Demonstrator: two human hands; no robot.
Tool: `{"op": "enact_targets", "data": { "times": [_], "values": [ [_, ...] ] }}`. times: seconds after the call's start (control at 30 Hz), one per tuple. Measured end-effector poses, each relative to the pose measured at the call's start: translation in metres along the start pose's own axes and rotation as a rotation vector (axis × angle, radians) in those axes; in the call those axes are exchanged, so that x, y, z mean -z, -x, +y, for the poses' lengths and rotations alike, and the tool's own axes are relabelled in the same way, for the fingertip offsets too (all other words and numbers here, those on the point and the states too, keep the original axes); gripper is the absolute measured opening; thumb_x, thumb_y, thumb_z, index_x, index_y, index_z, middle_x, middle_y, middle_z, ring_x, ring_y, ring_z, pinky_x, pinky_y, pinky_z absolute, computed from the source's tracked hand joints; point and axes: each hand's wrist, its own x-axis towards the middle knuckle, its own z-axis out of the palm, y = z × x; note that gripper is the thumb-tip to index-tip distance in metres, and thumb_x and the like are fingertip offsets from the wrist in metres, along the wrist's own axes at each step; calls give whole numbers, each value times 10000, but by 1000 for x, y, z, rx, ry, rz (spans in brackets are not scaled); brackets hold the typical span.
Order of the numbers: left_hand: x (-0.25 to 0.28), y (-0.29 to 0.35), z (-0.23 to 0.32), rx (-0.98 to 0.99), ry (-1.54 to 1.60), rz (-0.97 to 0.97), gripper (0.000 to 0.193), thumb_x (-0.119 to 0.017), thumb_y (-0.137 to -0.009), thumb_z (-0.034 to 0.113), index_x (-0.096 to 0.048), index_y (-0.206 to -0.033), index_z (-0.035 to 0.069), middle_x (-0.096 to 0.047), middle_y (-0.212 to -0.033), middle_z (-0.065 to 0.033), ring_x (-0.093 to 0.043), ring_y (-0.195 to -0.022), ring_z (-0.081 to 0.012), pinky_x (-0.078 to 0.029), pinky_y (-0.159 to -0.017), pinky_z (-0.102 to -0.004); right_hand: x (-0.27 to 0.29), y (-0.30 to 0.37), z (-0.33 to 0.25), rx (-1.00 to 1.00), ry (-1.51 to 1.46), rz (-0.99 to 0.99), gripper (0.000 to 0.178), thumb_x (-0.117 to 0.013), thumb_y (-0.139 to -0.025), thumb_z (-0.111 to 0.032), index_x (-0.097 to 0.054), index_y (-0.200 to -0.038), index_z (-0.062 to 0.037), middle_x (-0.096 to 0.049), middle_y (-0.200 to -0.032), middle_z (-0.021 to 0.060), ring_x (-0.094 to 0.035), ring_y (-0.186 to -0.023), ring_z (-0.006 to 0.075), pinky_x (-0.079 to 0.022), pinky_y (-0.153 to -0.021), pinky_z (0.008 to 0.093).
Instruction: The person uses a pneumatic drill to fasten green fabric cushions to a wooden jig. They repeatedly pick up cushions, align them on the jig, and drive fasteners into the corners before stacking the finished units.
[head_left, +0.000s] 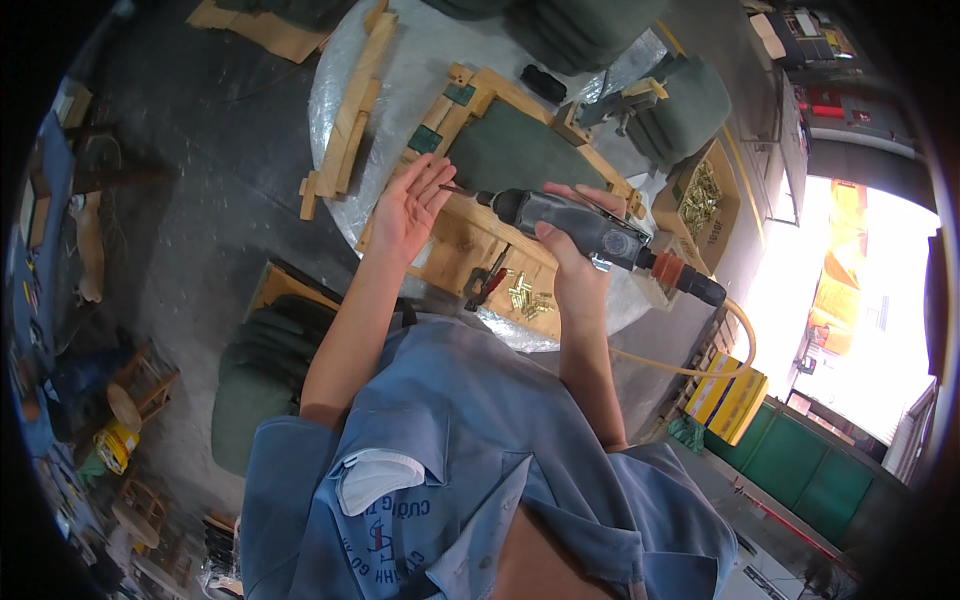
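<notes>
My right hand is wrapped round a grey air drill, which lies level and points left. Its thin bit ends close to the fingers of my left hand. That hand is open with the palm up and the fingers stretched; whether the bit touches them I cannot tell. Beneath both hands lies a wooden frame with a dark green padded panel. Nearer to me, a wooden board carries several small brass-coloured pieces and a red-handled tool.
The work lies on a round, plastic-wrapped table. Joined wooden bars lie at its left, and a metal clamp at the far right. A cardboard box of brass-coloured pieces stands right. An orange hose trails from the drill. Green cushions surround the table.
</notes>
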Motion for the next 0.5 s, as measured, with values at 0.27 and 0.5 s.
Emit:
{"op": "enact_targets", "data": {
  "times": [0.27, 0.5],
  "values": [
    [-5, 12, -10, 13, -60, -16, 487, -440, -1166, 234, -449, -1563, -47, -562, -1542, -207, -552, -1438, -309, -470, -1209, -419, 6, 22, -1, -13, -37, 30, 618, -789, -799, 74, -470, -1303, -82, -690, -1285, 238, -696, -1173, 280, -567, -1017, 400],
    [-6, 16, -28, 48, -45, -62, 510, -446, -1164, 256, -407, -1591, -19, -549, -1550, -178, -530, -1456, -301, -454, -1217, -430, 7, 38, -3, 8, 81, 28, 620, -760, -806, 69, -469, -1331, -89, -674, -1317, 267, -683, -1185, 288, -541, -1044, 410]
  ]
}}
